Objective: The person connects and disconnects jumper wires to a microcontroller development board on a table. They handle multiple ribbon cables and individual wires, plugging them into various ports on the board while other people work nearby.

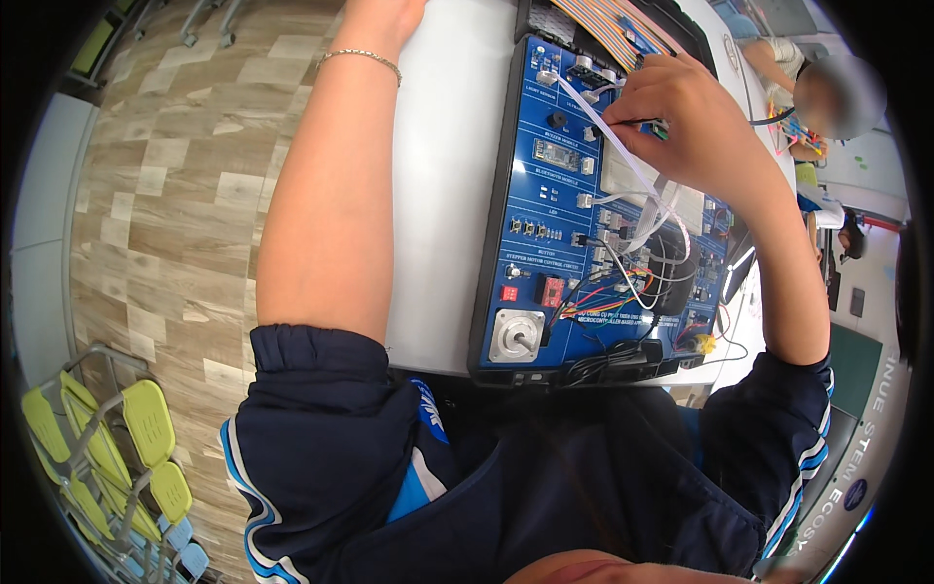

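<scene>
My right hand (681, 117) is over the upper right part of a blue electronics board (530, 185), its fingers pinched together. A thin dark piece shows at the fingertips, too small to name. The board lies in an open black case (489, 292) and carries small modules, white connectors and a stepper motor (517, 336). A white ribbon-like cable (623, 146) runs slantwise across the board, just beside my right fingertips. My left hand (394, 12) reaches past the far edge of the picture; only its base shows, and the fingers are cut off.
The case rests on a white table (438, 195). Coloured jumper wires (603, 21) lie in the case's far part, and loose wires (623, 292) tangle over the board's near half. Another person (778, 68) is at the far right. Green chairs (146, 423) stand on the wood-patterned floor at left.
</scene>
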{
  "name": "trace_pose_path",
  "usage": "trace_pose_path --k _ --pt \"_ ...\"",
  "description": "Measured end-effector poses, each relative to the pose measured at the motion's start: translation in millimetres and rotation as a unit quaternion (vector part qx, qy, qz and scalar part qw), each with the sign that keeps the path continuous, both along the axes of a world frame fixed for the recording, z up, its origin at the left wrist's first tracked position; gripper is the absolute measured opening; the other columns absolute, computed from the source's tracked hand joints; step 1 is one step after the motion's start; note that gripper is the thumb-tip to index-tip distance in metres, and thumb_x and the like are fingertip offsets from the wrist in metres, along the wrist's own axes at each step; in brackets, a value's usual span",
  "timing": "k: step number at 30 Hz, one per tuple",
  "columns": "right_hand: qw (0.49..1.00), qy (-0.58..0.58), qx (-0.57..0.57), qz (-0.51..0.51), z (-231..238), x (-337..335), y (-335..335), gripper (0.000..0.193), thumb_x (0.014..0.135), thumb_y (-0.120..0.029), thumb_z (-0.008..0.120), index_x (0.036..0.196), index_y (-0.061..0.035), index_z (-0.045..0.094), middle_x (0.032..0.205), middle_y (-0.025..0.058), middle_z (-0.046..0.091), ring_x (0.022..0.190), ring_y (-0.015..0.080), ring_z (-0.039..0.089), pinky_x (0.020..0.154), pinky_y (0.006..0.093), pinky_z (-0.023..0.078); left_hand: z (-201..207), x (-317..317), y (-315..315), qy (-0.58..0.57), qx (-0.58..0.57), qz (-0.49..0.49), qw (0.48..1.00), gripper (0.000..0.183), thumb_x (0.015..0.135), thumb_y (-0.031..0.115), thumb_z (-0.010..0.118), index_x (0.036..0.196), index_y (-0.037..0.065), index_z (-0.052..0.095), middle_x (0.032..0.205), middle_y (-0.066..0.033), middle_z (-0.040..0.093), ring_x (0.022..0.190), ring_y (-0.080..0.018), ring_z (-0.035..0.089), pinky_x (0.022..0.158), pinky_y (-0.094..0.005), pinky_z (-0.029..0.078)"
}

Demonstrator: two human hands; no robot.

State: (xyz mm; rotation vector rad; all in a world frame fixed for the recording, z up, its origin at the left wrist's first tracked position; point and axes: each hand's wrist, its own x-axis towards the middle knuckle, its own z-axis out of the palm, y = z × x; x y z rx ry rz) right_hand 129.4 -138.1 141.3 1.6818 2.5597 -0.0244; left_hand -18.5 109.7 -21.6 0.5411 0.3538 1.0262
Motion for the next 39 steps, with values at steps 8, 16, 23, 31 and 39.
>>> trace_pose_path --k 8,16,23,31,39 --pt "1.0 -0.024 0.015 -0.011 0 -7 -5 0.012 0.074 -0.002 0.077 0.086 -0.0052 0.079 0.077 0.0048 0.07 0.084 0.0227 0.06 0.086 0.0383 0.043 1 0 0 0.004 0.004 0.007 1.0 0.041 0.101 0.039 0.061 0.103 -0.001 0.069 0.083 -0.004 0.065 0.073 -0.0113 0.058 0.068 -0.0232 0.05" --pt "0.998 -0.037 0.013 -0.049 -1 -14 -7 0.012 0.075 -0.003 0.078 0.086 -0.0073 0.08 0.076 0.0026 0.07 0.084 0.0204 0.058 0.084 0.036 0.04 0 5 -1 0.01 0.015 0.009 1.0 0.041 0.102 0.039 0.061 0.104 -0.001 0.069 0.082 -0.0035 0.064 0.072 -0.0105 0.057 0.067 -0.022 0.049" --pt "0.997 -0.037 0.024 -0.066 -1 -18 -6 0.004 0.078 -0.012 0.079 0.08 -0.0088 0.08 0.073 0.0039 0.073 0.084 0.0203 0.062 0.089 0.0364 0.04 2 3 -1 0.011 0.011 0.013 1.0 0.042 0.102 0.039 0.061 0.104 -0.002 0.069 0.082 -0.0037 0.064 0.072 -0.0104 0.057 0.067 -0.0222 0.049" --pt "0.994 -0.081 0.053 -0.056 -3 -27 -9 0.003 0.078 -0.013 0.078 0.079 -0.01 0.08 0.075 0.0044 0.074 0.087 0.0201 0.061 0.09 0.0379 0.039 -1 6 2 0.003 0.012 0.007 1.0 0.042 0.102 0.039 0.061 0.104 -0.002 0.069 0.081 -0.0035 0.064 0.07 -0.0099 0.057 0.065 -0.0215 0.049" --pt "0.995 -0.049 0.027 -0.084 -3 -28 -6 0.004 0.078 -0.013 0.078 0.078 -0.0094 0.08 0.073 0.0034 0.073 0.085 0.0198 0.063 0.091 0.0387 0.038 0 4 -1 0.005 0.017 0.007 1.0 0.042 0.102 0.039 0.06 0.104 -0.002 0.069 0.082 -0.0028 0.064 0.07 -0.0097 0.056 0.066 -0.022 0.049"
